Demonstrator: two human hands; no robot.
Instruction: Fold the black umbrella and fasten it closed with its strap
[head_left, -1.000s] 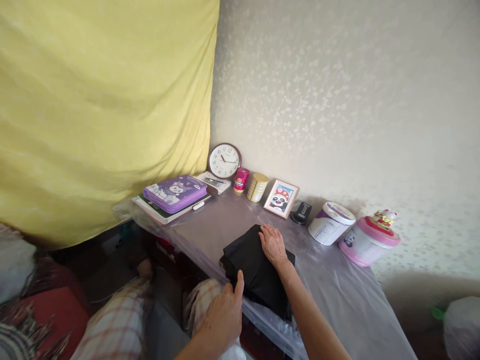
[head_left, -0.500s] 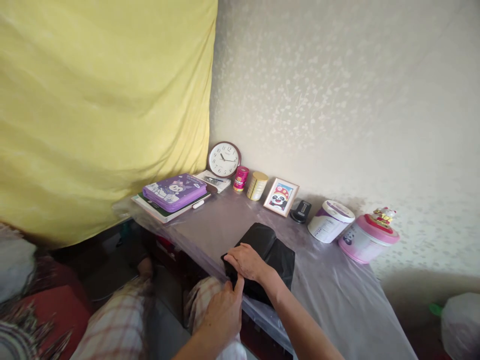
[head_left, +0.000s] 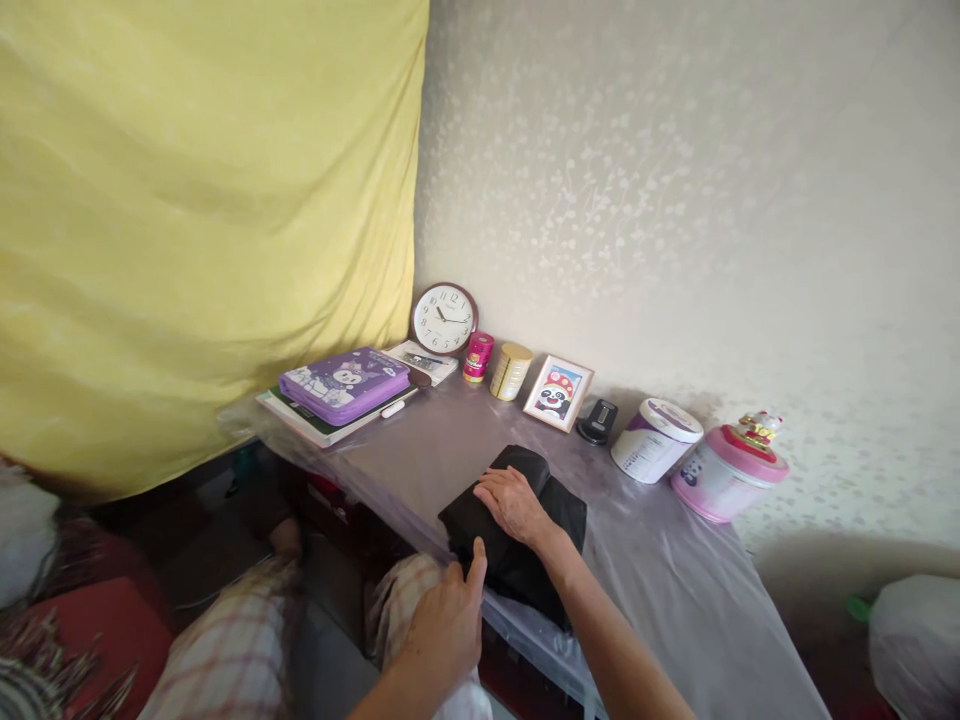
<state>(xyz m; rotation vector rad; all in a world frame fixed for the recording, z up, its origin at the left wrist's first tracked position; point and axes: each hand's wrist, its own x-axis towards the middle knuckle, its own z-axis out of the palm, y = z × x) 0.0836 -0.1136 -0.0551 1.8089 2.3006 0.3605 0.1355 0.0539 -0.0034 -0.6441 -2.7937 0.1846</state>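
Note:
A folded piece of black cloth (head_left: 561,505) lies at the table's front edge, with creases running across it. My right hand (head_left: 514,502) rests flat on top of it, fingers stretched out toward the left. At the cloth's near left edge is my left hand (head_left: 450,610). Its thumb presses on the cloth from above, and the other fingers curl at the edge, partly hidden.
On the table (head_left: 645,590) stand a wall clock (head_left: 445,318), pink can (head_left: 478,358), yellow-lidded tin (head_left: 511,372), picture frame (head_left: 559,393), black stapler-like object (head_left: 598,422), white tub (head_left: 657,441) and pink-lidded tub (head_left: 727,475). A purple case (head_left: 345,385) lies on books at left.
My right hand has slid from the cloth's left edge up and to the right, over its middle. My left hand stays at the edge. The view has shifted slightly.

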